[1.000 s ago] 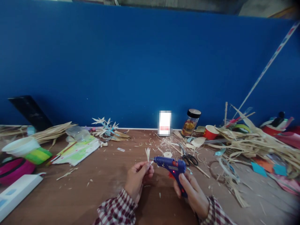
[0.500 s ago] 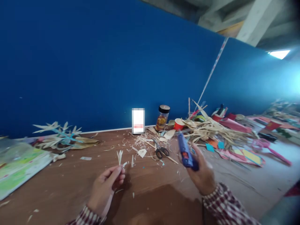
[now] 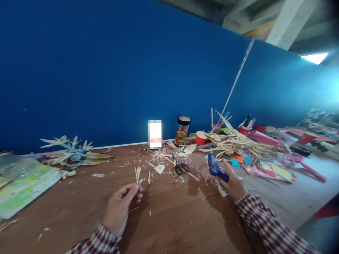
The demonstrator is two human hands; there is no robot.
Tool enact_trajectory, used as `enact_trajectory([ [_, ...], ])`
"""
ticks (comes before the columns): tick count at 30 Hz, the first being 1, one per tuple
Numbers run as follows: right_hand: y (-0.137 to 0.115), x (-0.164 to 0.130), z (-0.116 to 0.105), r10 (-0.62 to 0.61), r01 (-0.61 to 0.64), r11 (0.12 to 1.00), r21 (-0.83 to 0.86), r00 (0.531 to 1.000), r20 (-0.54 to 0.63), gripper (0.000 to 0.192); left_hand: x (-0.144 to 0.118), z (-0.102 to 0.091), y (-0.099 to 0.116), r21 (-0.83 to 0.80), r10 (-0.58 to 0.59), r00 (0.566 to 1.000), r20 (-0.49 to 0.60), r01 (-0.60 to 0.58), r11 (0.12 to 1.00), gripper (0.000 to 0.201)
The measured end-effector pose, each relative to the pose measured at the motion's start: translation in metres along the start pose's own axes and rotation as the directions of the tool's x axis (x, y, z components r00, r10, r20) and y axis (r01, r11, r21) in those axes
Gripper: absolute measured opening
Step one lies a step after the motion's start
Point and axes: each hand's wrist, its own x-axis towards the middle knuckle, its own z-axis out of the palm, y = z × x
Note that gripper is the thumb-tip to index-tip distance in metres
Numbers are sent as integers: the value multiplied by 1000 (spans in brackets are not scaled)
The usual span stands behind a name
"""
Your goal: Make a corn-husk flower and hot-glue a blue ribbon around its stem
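Head view, the only one I have. The left hand pinches a small pale cut-straw floret with splayed tips between thumb and fingertips, held upright just above the brown wooden tabletop. The right hand is closed around the grip of a blue hot-glue gun, nozzle pointing up and away, low over the table near the edge of the straw heap.

My judgement: the floret stem is short, so the pinch should stay low and steady, with fingertips clear of any fresh glue; the gun's hot nozzle is best kept away from loose straw.

Around them: black-handled scissors lie between the hands, further back, among pale shavings. A glass jar with a black lid and a red paper cup stand by the blue wall. A tangled heap of dry straw strips crowds the right hand's side, with coloured paper scraps just beyond. A finished straw flower spray lies far left, beside a green-printed sheet.
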Motion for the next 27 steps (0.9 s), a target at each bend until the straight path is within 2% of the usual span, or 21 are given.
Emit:
enact_trajectory([
  [4,29,-6,-12,47,-51,994,-96,998,-45,60,-1,0,0,3,-2,1000,9,2,1000,28],
  [8,61,-16,-40,31,-23,982,-186,999,43,61,-1,2,1,11,1,1000,13,-2,1000,28],
  [10,66,-20,-53,38,-40,973,-228,999,-11,65,-1,2,1,9,-1,1000,9,1,1000,28],
  [12,60,-21,-63,54,-83,970,-231,990,-129,64,-1,2,1,5,0,1000,6,0,1000,28],
  [14,42,-19,-69,58,-95,982,-164,974,-218,58,-1,2,1,6,1,1000,3,-1,1000,28],
  [16,15,-15,-68,54,-73,995,-69,968,-243,53,-1,3,0,3,9,1000,4,-9,1000,28],
  [18,-18,-12,-60,68,-55,996,76,982,-179,46,-1,3,0,-5,18,1000,1,-18,1000,29],
  [20,-55,-12,-44,31,-15,957,290,998,-52,46,-2,3,0,-16,22,1000,-8,-22,1000,29],
  [22,-95,-14,-23,-60,3,869,495,993,100,45,-2,3,1,-32,22,1000,-19,-22,999,28],
  [23,-115,-15,-12,-105,-25,783,622,979,173,43,-1,3,1,-47,22,1000,-17,-23,999,27],
  [25,-150,-19,10,-202,-139,583,800,930,309,37,0,2,2,-97,25,1000,-8,-26,995,25],
  [27,-174,-23,30,-268,-252,457,853,876,402,32,2,1,2,-148,26,1000,-9,-27,989,23],
])
